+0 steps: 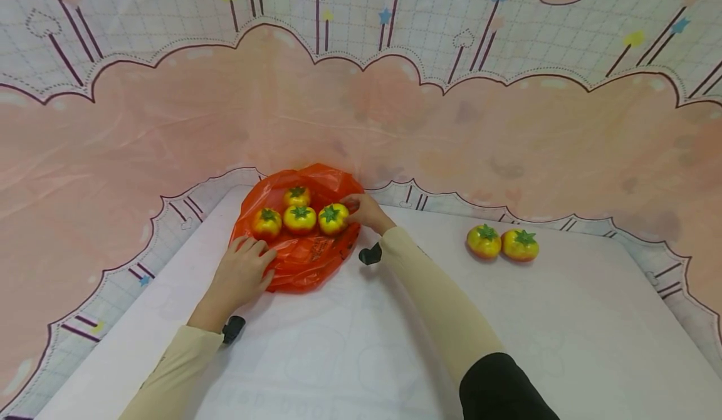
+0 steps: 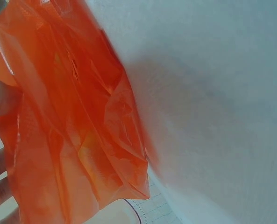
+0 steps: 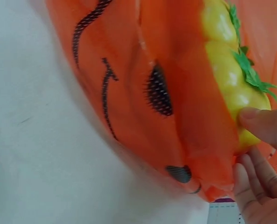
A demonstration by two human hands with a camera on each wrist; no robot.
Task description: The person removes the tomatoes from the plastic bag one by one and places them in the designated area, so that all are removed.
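Resting on a white table (image 1: 350, 345), an orange plastic bag (image 1: 304, 257) lies spread open left of the frame's centre, with four yellow-orange tomatoes sitting on it. The person's right hand (image 1: 365, 212) reaches in from the lower right and holds the rightmost tomato (image 1: 333, 218) at its right side — fingers curled against it, thumb pressing its skin in the right wrist view, where the tomato's green leafy top shows in the upper right corner. Beside it, toward the left, sit a second tomato (image 1: 299, 218) and a third tomato (image 1: 267, 222), with a fourth tomato (image 1: 296, 195) just behind them, all close together.

The left hand (image 1: 241, 276) lies on the bag's lower left edge, fingers bent over the plastic; the left wrist view shows fingertips (image 2: 0, 98) at the left border against the crumpled orange film, gripping it.

Well apart, at the right of the head view, two more tomatoes (image 1: 502, 243) rest side by side on the bare table, touching each other. A pink and white patterned cloth (image 1: 361, 113) hangs behind and drapes around the table.
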